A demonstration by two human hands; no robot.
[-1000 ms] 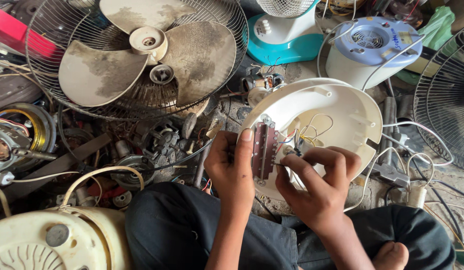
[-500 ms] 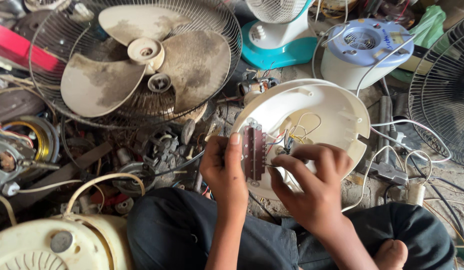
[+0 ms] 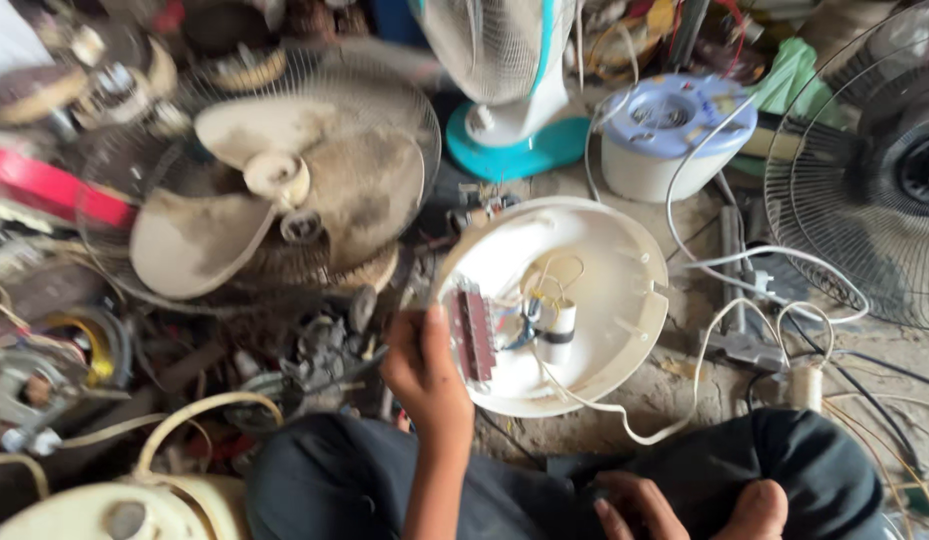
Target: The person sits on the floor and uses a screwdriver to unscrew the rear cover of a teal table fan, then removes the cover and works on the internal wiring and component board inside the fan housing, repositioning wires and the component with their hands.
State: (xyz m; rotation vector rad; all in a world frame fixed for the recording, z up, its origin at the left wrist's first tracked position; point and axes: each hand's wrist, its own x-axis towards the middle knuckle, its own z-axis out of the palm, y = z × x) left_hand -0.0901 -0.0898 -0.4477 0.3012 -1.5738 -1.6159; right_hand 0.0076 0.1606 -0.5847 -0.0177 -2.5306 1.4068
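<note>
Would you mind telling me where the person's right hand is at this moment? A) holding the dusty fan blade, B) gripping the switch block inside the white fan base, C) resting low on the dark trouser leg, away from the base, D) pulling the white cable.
C: the right hand lies on the dark trousers, clear of the white fan base, which only the left hand holds at its rim.

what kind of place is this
Probably a fan repair workshop or scrap corner: the left hand holds an opened round fan base with exposed wiring, amid a dusty fan blade, wire guards and loose cables.
</note>
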